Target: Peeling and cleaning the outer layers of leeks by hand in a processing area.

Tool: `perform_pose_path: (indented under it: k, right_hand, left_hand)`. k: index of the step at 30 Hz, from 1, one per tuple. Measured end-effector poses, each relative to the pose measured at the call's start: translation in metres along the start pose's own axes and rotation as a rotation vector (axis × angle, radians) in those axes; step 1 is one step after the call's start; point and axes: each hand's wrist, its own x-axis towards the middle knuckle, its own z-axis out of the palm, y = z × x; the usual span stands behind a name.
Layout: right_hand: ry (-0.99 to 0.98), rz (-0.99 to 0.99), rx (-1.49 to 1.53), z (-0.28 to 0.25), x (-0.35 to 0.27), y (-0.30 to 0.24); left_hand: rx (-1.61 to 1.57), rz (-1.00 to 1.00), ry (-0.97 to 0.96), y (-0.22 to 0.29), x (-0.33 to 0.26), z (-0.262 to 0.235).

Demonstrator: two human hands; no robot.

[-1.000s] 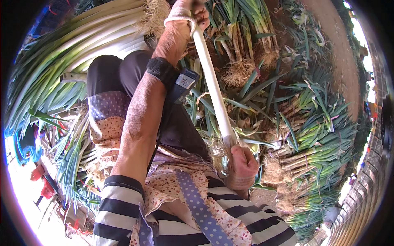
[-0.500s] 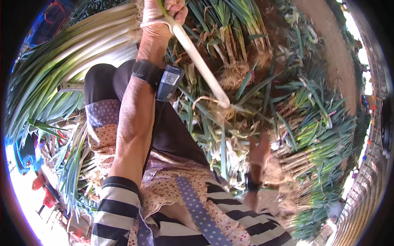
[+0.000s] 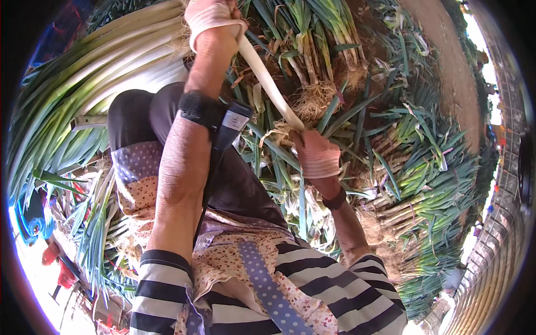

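Bright sun, fisheye edges, blown-out rim.

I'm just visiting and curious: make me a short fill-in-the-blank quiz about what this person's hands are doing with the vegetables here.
1. Both hands grip one long ____ leek stalk.
2. The left hand holds the stalk's upper end, and the right hand holds the end with the ____.
3. The cleaned leeks piled at the person's left show white stalks and ____ leaves.
4. The person's sleeves are ____ in dark and white.

Missing words: white; roots; green; striped
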Motion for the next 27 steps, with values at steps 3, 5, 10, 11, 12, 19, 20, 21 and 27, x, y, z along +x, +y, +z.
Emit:
perform_pose_path:
  k: [3, 5, 10, 11, 12, 19, 20, 21, 27]
  right_hand:
    - [0.049, 0.103, 0.24, -0.008, -0.01, -0.005]
    - [-0.176, 0.301, 0.132, -0.02, -0.015, -0.01]
    - [-0.503, 0.815, 0.015, 0.0, -0.097, 0.038]
    - [-0.474, 0.915, 0.146, -0.015, -0.089, 0.037]
    - [-0.263, 0.778, 0.128, -0.008, -0.094, 0.057]
    - [0.144, 0.137, 0.139, -0.012, -0.001, 0.009]
    - [0.09, 0.131, 0.251, 0.0, -0.002, 0.02]
    - [0.096, 0.118, 0.256, 0.006, -0.003, 0.021]
    - [-0.353, 1.001, 0.227, 0.052, -0.117, 0.087]
  left_hand:
    - [0.011, 0.016, 0.081, -0.005, 0.004, -0.002]
    - [0.113, 0.089, 0.185, -0.009, 0.006, -0.003]
    - [0.181, 0.322, 0.157, -0.001, 0.025, -0.006]
    - [0.216, 0.406, 0.157, 0.0, 0.024, -0.004]
    - [0.155, 0.262, 0.13, -0.002, 0.008, 0.005]
    - [0.136, 0.092, 0.12, -0.014, 0.002, -0.005]
    - [0.066, 0.054, -0.009, -0.012, 0.003, -0.009]
    - [0.001, 0.026, -0.129, -0.009, 0.003, -0.015]
    - [-0.128, 0.062, -0.345, 0.006, -0.01, -0.016]
